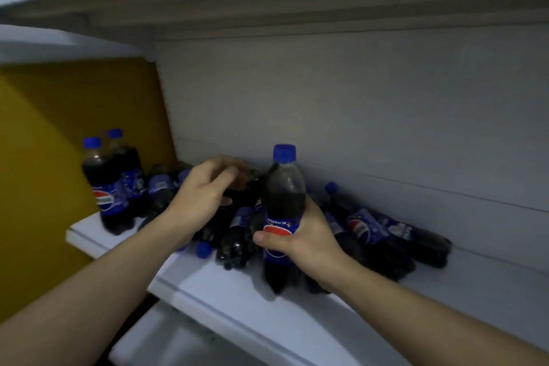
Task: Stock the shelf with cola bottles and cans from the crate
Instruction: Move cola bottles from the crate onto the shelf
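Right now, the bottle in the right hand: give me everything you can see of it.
The bottle is clear plastic with a blue screw cap, dark cola filling it to the shoulder, and a blue label with a red, white and blue round logo. It stands upright, its base on or just above the white shelf; which one cannot be told. The right hand grips it round the label, thumb in front. Fallen bottles lie close behind it.

Pepsi globe logo on the bottle (282,217) in my right hand (300,235), same logo on a standing bottle (110,190) at left, small label print unreadable
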